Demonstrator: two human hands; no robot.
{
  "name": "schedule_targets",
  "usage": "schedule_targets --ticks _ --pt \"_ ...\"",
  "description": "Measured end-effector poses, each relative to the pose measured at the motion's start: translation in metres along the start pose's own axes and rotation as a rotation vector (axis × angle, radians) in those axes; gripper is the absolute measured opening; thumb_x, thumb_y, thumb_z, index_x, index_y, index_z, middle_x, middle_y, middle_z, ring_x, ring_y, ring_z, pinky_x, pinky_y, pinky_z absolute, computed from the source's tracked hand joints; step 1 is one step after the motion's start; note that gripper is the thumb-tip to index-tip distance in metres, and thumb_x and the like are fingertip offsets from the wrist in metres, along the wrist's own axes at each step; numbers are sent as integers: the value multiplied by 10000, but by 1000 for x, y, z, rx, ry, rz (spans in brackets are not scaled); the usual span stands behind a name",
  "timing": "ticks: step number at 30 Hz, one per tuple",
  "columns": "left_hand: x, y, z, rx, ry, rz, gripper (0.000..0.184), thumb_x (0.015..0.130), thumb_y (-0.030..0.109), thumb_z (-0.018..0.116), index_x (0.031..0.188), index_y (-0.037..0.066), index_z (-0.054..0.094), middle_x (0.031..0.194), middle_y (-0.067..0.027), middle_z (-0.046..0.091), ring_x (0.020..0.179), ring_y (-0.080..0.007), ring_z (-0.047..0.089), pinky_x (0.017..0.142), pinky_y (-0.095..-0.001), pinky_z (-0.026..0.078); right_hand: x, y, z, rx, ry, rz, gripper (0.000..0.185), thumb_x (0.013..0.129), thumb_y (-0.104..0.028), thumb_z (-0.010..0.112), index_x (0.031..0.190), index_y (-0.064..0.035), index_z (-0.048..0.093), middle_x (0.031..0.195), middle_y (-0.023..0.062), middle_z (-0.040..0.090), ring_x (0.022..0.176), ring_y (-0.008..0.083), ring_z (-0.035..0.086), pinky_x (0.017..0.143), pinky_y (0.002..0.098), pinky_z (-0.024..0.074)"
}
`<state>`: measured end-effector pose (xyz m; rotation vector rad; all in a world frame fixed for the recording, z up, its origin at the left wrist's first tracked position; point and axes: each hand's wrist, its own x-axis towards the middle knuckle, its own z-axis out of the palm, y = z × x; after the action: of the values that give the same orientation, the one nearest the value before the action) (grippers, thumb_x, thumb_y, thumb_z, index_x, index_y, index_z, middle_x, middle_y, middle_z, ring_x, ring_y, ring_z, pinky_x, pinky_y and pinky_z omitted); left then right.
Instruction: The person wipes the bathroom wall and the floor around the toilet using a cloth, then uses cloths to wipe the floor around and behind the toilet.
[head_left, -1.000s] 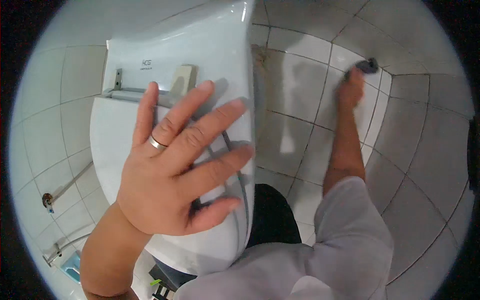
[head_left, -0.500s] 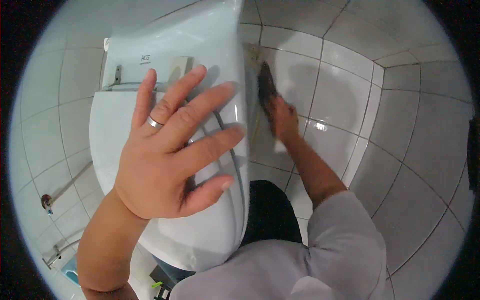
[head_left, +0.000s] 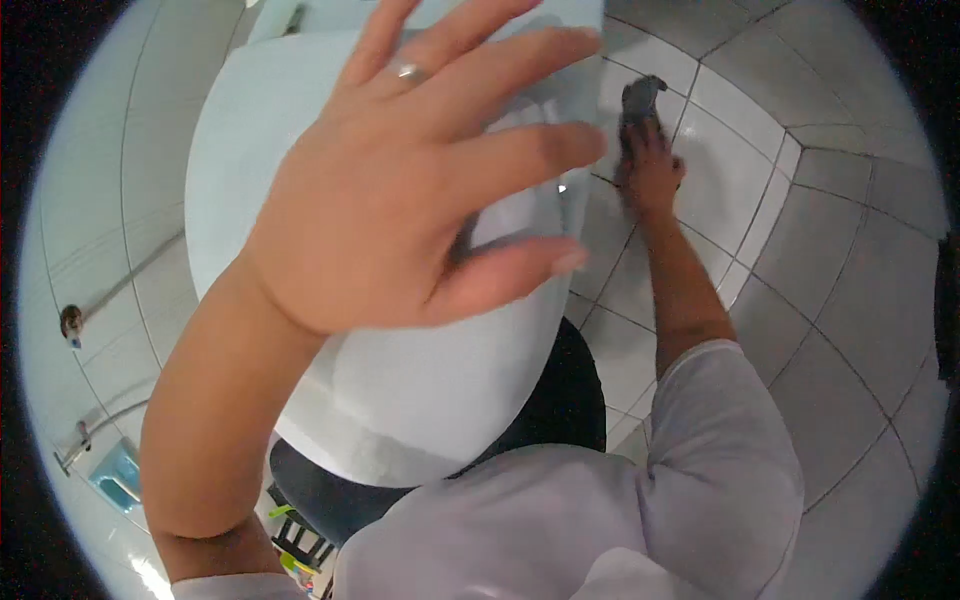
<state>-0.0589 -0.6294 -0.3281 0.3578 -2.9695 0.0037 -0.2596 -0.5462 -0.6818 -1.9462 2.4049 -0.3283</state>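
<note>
A white toilet with its lid (head_left: 245, 140) down fills the middle of the head view. Over it my left hand (head_left: 390, 190) spreads its fingers, palm down and with a ring on one finger; it holds nothing. Whether the palm presses on the lid, I cannot tell. To the right of the toilet, my right hand (head_left: 655, 180) reaches down to the tiled floor (head_left: 720, 170). Its fingers are closed on a dark grey rag (head_left: 642, 98), which lies against the tiles near the toilet's side. Part of the rag is hidden under the hand.
Grey tiled wall (head_left: 850, 260) rises close on the right. On the left wall are a pipe fitting (head_left: 71, 322) and a light blue holder (head_left: 118, 475). A dark rack with green pieces (head_left: 300, 530) stands low behind my left arm.
My right hand has moved the rag away from the toilet's side, rightward across the floor. My view has shifted closer to the toilet, and my left hand remains spread over it.
</note>
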Motion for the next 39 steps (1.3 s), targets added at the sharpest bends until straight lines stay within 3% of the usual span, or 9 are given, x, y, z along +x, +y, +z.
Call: schedule_targets --ticks 8,12,16,18,21,25,28,34,39 --pt "-11 -3 35 -186 435 -16 393 812 349 545 1046 35 580 1205 -244 433 1234 -386 307 983 -585 209 -93 -41 -9 144 -325 -319 427 812 -215 472 1221 -94 450 1241 91 462 1160 249 406 889 463 335" --pt "-43 -3 29 -147 657 -222 321 776 354 547 1055 209 611 1271 -64 463 1191 -305 399 991 -574 181 -43 15 -15 211 -470 -176 419 832 -226 450 1212 -51 456 1216 92 493 1136 252 436 905 416 345" --pt "-149 4 -64 -720 514 -278 333 840 324 494 1118 150 553 1192 -91 510 1062 -263 508 884 -402 398 24 97 -105 320 -655 93 421 852 -237 429 1203 -7 461 1191 94 525 1112 256 465 920 370 355" --pt "-236 -33 -85 93 818 128 352 756 99 556 1105 65 521 1066 -141 558 1091 -326 461 899 -505 348 42 82 -222 80 -577 15 368 890 -221 382 1149 8 510 1061 113 600 1042 244 528 909 332 378" --pt "-376 6 -38 -282 1363 -637 127 826 -2 516 908 80 465 931 -56 532 887 -115 477 753 -271 398 50 12 -338 48 -73 -75 325 899 -171 420 1180 -24 493 1137 111 559 1085 201 497 926 309 370" --pt "-464 50 81 -171 242 -1397 201 784 58 514 969 -11 481 960 -169 559 887 -268 552 795 -352 427 6 -240 -332 179 21 -783 315 866 -93 486 1179 -65 506 1247 95 476 1163 224 434 979 330 326" --pt "-425 76 110 -643 -1177 -739 223 782 215 518 869 30 607 902 -165 607 863 -319 577 729 -416 462 -16 -358 -291 119 -65 -1310 317 813 -178 542 1129 -161 560 1211 68 503 1140 264 431 976 376 291" --pt "-284 139 238 -613 -185 111 241 797 238 510 976 87 566 1036 -114 535 982 -284 498 821 -403 402 -1 -433 -276 113 -49 -1368 373 821 -273 527 1123 -55 538 1222 177 452 1124 329 410 958 447 277" --pt "-241 196 312 -383 42 332 286 809 258 503 1065 136 532 1147 -71 475 1082 -256 431 898 -392 351 19 -438 -287 23 -240 -1289 378 810 -290 526 1097 -47 552 1157 184 499 1098 328 430 930 433 296"
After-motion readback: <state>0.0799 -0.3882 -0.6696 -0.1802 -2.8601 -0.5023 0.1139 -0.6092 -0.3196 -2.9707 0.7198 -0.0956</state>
